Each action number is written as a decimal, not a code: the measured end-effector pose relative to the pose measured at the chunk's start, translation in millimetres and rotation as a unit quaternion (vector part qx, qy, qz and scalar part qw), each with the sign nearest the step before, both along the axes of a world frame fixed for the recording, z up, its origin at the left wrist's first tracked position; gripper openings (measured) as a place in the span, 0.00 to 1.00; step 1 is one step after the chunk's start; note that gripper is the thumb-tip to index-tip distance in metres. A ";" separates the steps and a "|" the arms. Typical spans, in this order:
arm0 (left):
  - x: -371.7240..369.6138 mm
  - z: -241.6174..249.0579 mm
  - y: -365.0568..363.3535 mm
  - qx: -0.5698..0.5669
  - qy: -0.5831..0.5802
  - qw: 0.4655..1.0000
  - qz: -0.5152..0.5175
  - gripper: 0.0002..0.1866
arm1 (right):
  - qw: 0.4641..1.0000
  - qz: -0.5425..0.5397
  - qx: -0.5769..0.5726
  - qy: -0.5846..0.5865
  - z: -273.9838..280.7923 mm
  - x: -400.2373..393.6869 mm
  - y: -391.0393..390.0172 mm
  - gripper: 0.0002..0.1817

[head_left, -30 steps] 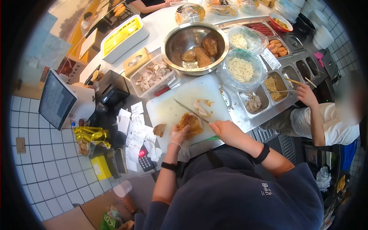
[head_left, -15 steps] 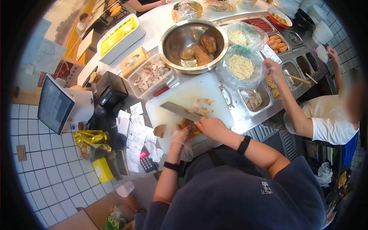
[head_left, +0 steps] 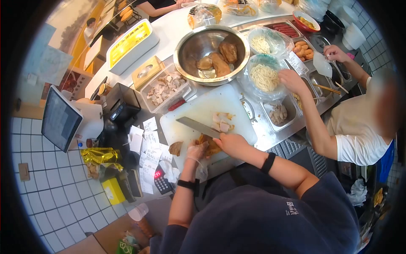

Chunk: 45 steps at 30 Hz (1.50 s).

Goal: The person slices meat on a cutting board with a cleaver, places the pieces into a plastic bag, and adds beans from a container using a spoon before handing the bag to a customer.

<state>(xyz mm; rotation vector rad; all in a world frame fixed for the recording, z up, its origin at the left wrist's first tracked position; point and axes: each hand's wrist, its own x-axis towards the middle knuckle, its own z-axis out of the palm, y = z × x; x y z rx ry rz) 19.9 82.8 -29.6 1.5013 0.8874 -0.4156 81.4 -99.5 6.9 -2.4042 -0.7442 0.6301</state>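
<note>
My right hand (head_left: 231,144) grips the handle of a cleaver (head_left: 197,125), whose blade lies flat over the white cutting board (head_left: 198,108), pointing left. My left hand (head_left: 197,150), in a thin clear glove, presses down on a brown piece of cooked meat (head_left: 210,144) at the board's near edge. Pale cut slices (head_left: 222,120) lie just beyond the blade. A small brown scrap (head_left: 175,148) sits at the board's left corner.
A steel bowl (head_left: 212,45) with meat pieces stands behind the board, beside a tub of chopped meat (head_left: 165,87). A co-worker's hand (head_left: 292,81) reaches to a bagged noodle bowl (head_left: 264,77) on the right. Receipts (head_left: 146,146), a calculator (head_left: 160,178) and a screen (head_left: 59,118) lie left.
The cleaver turned from edge-on to flat and shifted left over the meat. My right hand moved left toward my left hand. The co-worker's arms reached over to the noodle bowl and trays.
</note>
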 end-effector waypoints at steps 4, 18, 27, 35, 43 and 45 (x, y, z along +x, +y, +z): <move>6.6 5.8 11.1 0.018 0.013 0.999 -0.048 0.18 | 0.997 -0.021 0.076 0.023 14.5 21.0 -10.6 0.27; 9.4 2.2 17.1 0.039 0.009 0.996 -0.081 0.20 | 0.996 -0.005 0.069 0.050 -7.6 31.4 -5.6 0.26; 18.0 7.0 17.2 0.067 0.030 0.994 -0.078 0.19 | 0.997 0.019 -0.041 0.055 38.7 -5.9 -27.6 0.28; 16.9 7.1 17.1 0.043 0.009 0.997 -0.057 0.20 | 0.999 0.006 0.016 0.032 22.3 7.8 -18.9 0.27; 16.8 3.7 19.0 0.056 0.013 0.996 -0.063 0.22 | 1.000 -0.012 -0.002 0.011 18.7 -20.7 -5.6 0.25; 15.9 4.1 18.5 0.045 0.001 0.997 -0.065 0.21 | 1.000 -0.010 -0.001 0.006 10.0 -2.8 13.0 0.25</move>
